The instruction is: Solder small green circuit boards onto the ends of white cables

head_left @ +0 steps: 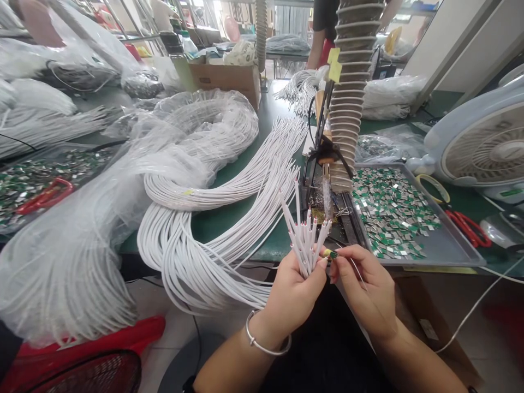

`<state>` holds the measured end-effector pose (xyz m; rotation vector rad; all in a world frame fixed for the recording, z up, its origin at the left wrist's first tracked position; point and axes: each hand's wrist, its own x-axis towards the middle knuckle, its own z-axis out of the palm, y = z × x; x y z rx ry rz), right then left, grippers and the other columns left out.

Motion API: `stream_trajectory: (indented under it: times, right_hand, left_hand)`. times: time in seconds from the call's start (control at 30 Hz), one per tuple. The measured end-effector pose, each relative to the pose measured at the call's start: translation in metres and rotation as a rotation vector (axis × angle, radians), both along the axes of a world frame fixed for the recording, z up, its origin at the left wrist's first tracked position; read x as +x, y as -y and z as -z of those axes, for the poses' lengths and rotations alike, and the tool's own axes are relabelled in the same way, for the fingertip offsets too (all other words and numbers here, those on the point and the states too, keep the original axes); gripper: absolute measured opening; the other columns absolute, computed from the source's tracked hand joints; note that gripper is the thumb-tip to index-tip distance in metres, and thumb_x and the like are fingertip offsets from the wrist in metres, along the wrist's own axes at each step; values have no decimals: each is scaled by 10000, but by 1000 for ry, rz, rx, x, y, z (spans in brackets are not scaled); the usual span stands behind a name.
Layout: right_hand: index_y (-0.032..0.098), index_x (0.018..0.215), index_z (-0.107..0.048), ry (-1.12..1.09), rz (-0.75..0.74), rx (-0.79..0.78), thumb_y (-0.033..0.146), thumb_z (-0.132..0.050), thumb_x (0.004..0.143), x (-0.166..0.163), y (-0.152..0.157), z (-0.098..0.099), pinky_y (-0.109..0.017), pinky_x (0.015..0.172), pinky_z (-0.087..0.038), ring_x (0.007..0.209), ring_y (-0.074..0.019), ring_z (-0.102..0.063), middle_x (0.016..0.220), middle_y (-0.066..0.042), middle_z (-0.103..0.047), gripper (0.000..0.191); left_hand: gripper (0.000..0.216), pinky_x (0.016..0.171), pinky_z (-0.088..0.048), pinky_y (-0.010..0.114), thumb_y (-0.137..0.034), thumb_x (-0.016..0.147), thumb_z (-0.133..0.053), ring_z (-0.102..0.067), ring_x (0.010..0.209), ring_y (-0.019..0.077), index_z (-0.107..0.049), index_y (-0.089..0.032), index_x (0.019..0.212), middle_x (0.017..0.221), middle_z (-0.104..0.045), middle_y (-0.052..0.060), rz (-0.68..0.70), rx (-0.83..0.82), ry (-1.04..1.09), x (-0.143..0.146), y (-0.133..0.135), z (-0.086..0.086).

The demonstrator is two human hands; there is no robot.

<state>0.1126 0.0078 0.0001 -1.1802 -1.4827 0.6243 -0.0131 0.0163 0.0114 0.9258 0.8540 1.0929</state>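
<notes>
My left hand [291, 292] is closed round a fanned bundle of white cables [303, 237] with stripped ends pointing up. A silver bangle sits on that wrist. My right hand [366, 286] pinches a small green circuit board [331, 254] against one cable end, and a thin wire runs from its fingers. Both hands hover at the table's front edge, just below a soldering fixture [323, 202].
Long white cable loops [213, 207] partly in a clear plastic bag [82, 245] cover the green table. A grey tray [442, 248] holds several small boards. Red scissors [469, 226], a tape roll [433, 185], a fan [487, 147], a ribbed fume hose [352, 93] and a cardboard box [229, 79] stand around.
</notes>
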Motion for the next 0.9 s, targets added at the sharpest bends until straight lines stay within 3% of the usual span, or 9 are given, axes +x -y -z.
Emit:
stream_trajectory:
  times: [0.3,0.5,0.63,0.8,0.9]
  right_hand:
    - [197,900,-588,67,-26,11,161,-484,877,2,0,5,-207,508,-518,542,-90,-568,675,9,-573,112]
    - [200,1119,-568,235,57,289,131,-422,882,8,-4,17,-307,605,-555,727,-151,-619,934,-86,-620,287]
    - [214,1223,-493,170,115,367,140,-383,900,7,-5,22,-324,593,-576,758,-161,-643,976,-94,-643,348]
    - [201,1060,-535,62,156,331,171,-425,905,3,-6,23,-309,605,-598,686,-147,-683,898,-73,-694,192]
    - [220,1074,-554,77,179,365,120,-461,884,5,-8,27,-324,696,-602,769,-152,-697,961,-62,-706,235]
  left_hand:
    - [88,690,-456,260,-237,807,-563,-530,670,126,-569,-150,815,688,-542,-4,-31,10,-52,1,-2,-1]
    - [104,751,-442,272,-224,791,-587,-562,774,154,-603,-150,863,820,-614,38,-160,-22,-156,1,-7,6]
    - [132,686,-439,257,-241,766,-617,-563,726,151,-622,-154,865,766,-622,29,-190,-26,-176,2,-11,7]
    - [143,677,-434,247,-236,770,-603,-564,712,139,-632,-164,890,772,-636,17,-202,-29,-196,6,-14,4]
    - [136,710,-435,250,-222,784,-582,-578,778,149,-623,-160,897,855,-654,34,-197,-11,-211,8,-15,2]
